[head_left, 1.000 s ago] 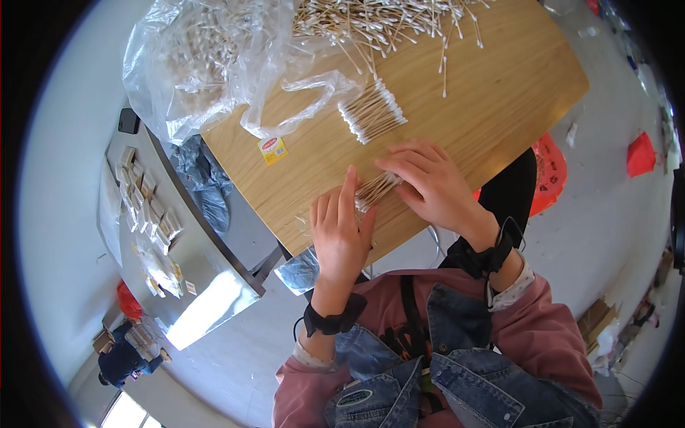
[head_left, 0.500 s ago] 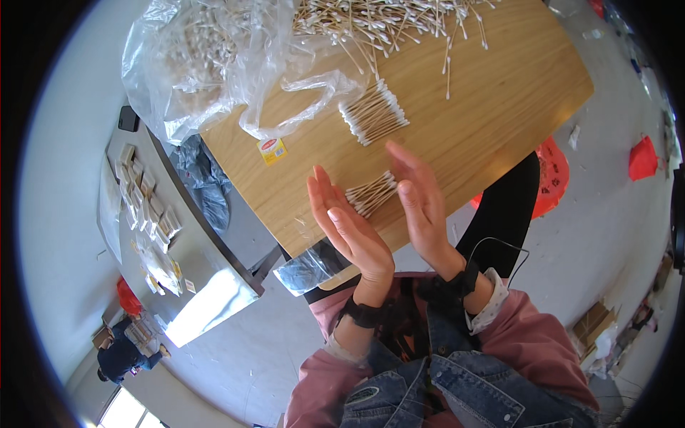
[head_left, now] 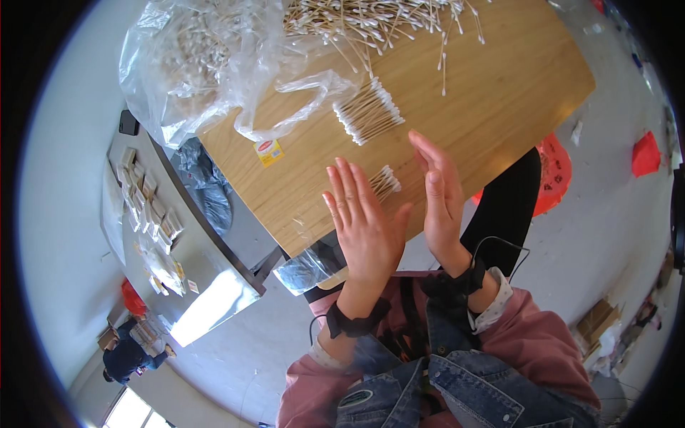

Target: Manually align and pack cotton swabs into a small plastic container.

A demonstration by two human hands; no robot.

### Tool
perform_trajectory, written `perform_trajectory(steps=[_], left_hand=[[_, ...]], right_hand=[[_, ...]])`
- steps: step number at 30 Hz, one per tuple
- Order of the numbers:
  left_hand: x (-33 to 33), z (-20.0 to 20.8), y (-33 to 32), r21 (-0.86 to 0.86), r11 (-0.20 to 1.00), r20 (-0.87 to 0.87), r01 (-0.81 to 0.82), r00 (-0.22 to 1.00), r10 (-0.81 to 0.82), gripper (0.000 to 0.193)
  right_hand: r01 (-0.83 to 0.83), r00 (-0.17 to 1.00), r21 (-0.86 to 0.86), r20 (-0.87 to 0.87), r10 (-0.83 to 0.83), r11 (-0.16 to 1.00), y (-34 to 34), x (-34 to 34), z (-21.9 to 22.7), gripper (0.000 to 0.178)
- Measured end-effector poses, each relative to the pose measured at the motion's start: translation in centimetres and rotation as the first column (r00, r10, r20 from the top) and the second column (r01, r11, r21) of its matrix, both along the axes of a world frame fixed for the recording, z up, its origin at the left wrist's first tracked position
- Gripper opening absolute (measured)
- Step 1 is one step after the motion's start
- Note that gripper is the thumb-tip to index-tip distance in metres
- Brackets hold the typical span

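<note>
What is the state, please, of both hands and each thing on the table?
Left hand: open, outstretched
Right hand: open, slightly bent
Smaller swab bundle: gathered, partly hidden
Larger swab bundle: lined up
Swab pile: loose, jumbled
Plastic bag: crumpled, swabs inside
Yellow card: lying flat

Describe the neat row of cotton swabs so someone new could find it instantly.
On the wooden table, find the clear plastic bag at its far left. Just right of the bag's loose edge lies the row of swabs. Its sticks lie side by side, unlike the jumbled pile beyond, and it lies uncovered, unlike the bundle partly hidden by the left hand.
</note>
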State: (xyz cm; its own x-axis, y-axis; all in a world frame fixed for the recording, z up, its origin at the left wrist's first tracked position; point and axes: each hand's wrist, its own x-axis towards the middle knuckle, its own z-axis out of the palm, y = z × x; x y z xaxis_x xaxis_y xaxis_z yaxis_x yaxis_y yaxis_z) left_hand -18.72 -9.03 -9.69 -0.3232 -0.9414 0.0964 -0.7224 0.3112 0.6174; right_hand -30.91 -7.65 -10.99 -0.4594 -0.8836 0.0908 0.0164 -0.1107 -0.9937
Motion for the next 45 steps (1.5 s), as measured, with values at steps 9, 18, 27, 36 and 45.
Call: perform_trajectory(steps=[9, 18, 27, 36, 45], left_hand=[[-0.1, -1.6, 4.9, 0.000, 0.979, 0.454, 0.206, 0.872, -0.184, 0.112], [-1.0, -1.4, 1.4, -0.060, 0.981, 0.458, 0.184, 0.879, -0.137, 0.112], [1.3, -0.3, 0.6, -0.086, 0.996, -0.020, 0.018, 1.000, -0.020, 0.066], [1.9, 1.9, -4.5, -0.040, 0.999, 0.044, 0.024, 0.999, -0.022, 0.019], [1.5, 1.8, -5.1, 0.052, 0.999, 0.085, 0.016, 0.996, -0.020, 0.016]], right_hand=[[-0.001, 1.000, -0.030, -0.005, 0.000, 1.000, 2.1, -2.0, 0.2, 0.040], [0.014, 1.000, 0.008, 0.000, -0.014, 1.000, 3.1, -1.4, -0.1, 0.034], [0.012, 0.974, 0.045, -0.227, -0.001, 0.999, 2.5, -1.6, 0.8, 0.033], [-0.200, 0.776, 0.143, -0.581, 0.246, 0.969, 2.9, -1.7, 0.2, 0.028], [-0.156, 0.753, 0.121, -0.628, 0.197, 0.980, 2.2, -1.8, 0.0, 0.030]])
